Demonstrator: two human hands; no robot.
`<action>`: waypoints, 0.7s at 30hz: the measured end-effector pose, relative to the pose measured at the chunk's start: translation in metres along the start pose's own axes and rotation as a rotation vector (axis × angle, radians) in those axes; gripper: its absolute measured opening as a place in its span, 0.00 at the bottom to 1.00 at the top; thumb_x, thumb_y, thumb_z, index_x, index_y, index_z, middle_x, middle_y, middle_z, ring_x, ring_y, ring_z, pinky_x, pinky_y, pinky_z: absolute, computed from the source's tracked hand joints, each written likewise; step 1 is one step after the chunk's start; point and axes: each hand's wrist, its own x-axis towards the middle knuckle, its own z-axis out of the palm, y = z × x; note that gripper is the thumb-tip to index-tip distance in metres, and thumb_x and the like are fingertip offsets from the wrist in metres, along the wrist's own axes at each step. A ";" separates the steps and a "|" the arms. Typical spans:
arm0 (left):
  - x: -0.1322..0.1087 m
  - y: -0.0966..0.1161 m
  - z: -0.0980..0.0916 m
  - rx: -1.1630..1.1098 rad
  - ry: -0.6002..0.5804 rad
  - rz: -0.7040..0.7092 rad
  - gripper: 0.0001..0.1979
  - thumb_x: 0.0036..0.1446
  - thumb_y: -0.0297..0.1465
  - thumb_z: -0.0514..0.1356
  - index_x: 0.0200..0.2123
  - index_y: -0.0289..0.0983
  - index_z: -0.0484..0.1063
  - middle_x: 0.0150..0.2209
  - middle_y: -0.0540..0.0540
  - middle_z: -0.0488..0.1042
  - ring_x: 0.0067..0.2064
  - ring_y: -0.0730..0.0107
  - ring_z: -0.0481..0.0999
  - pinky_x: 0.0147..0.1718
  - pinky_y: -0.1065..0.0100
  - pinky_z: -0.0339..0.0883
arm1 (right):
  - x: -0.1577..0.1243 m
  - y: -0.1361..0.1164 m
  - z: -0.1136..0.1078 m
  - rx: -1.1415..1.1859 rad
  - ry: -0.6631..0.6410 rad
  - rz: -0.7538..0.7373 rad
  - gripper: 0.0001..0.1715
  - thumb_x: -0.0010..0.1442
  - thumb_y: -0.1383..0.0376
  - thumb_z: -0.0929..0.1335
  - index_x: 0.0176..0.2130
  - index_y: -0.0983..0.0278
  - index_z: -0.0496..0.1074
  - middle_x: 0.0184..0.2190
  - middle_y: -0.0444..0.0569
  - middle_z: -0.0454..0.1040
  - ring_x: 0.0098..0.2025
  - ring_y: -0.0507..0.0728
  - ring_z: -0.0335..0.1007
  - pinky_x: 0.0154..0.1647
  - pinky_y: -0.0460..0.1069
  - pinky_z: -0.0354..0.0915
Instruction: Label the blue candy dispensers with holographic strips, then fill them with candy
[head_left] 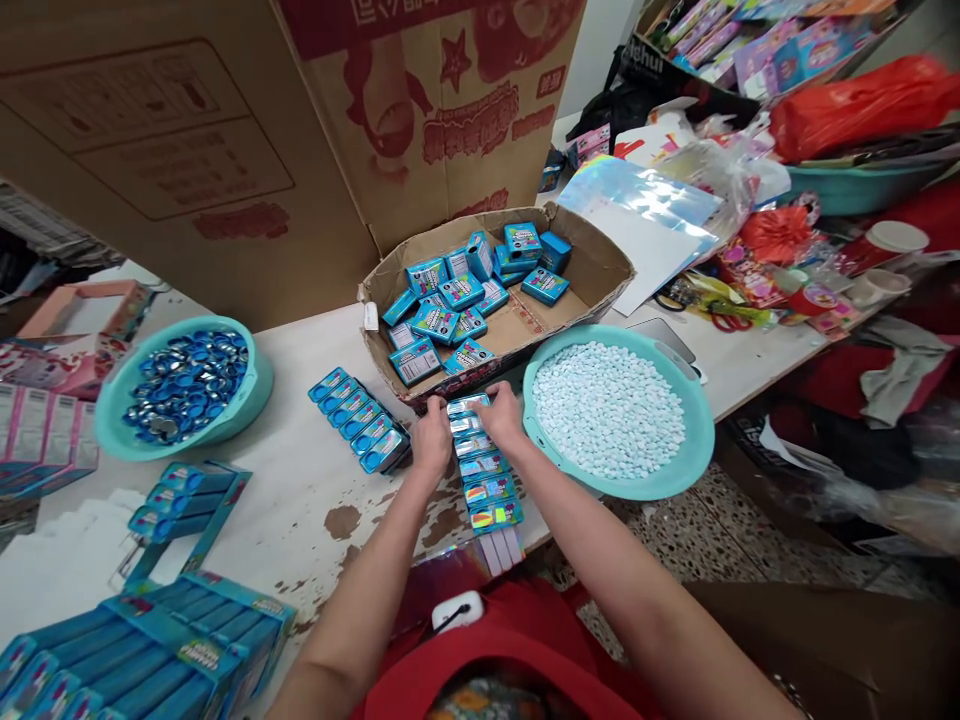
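The white tabletop (292,510) ran across the scene, with a large printed carton (442,120) standing at its far left. Just nearer sat a cut-down cardboard tray (592,280) holding loose small blue boxes (459,290). To the right, a turquoise basin (702,445) held pale tablets (607,415); a second turquoise basin (260,385) at left held blue-and-silver caps (187,385). Blue display boxes (195,640) stood near left. A row of shiny-topped blue packs (484,466) ran toward the person from the tray's near edge; another row of blue packs (356,420) lay left of it. The left hand (432,437) and right hand (502,415) had curled fingers gripping the shiny-topped row's far end from opposite sides.
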 end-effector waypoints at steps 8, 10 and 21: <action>-0.007 -0.005 0.007 0.110 -0.104 -0.024 0.16 0.63 0.35 0.43 0.51 0.40 0.61 0.37 0.40 0.75 0.38 0.59 0.75 0.33 0.66 0.62 | -0.006 0.008 0.008 0.060 0.031 -0.047 0.15 0.55 0.65 0.63 0.43 0.67 0.66 0.41 0.55 0.70 0.43 0.59 0.66 0.44 0.51 0.61; -0.013 -0.007 0.007 0.105 -0.109 0.043 0.15 0.63 0.33 0.44 0.50 0.41 0.63 0.39 0.40 0.74 0.38 0.61 0.75 0.34 0.66 0.63 | -0.006 0.008 0.006 0.063 0.016 -0.059 0.13 0.55 0.65 0.62 0.41 0.67 0.67 0.38 0.55 0.71 0.41 0.60 0.67 0.43 0.52 0.62; -0.046 -0.110 -0.041 -0.779 0.590 -0.067 0.20 0.58 0.40 0.54 0.52 0.40 0.63 0.53 0.42 0.66 0.55 0.64 0.64 0.55 0.63 0.57 | -0.097 -0.048 0.009 0.342 -0.245 -0.594 0.19 0.63 0.58 0.60 0.50 0.64 0.65 0.48 0.54 0.67 0.53 0.58 0.61 0.56 0.54 0.56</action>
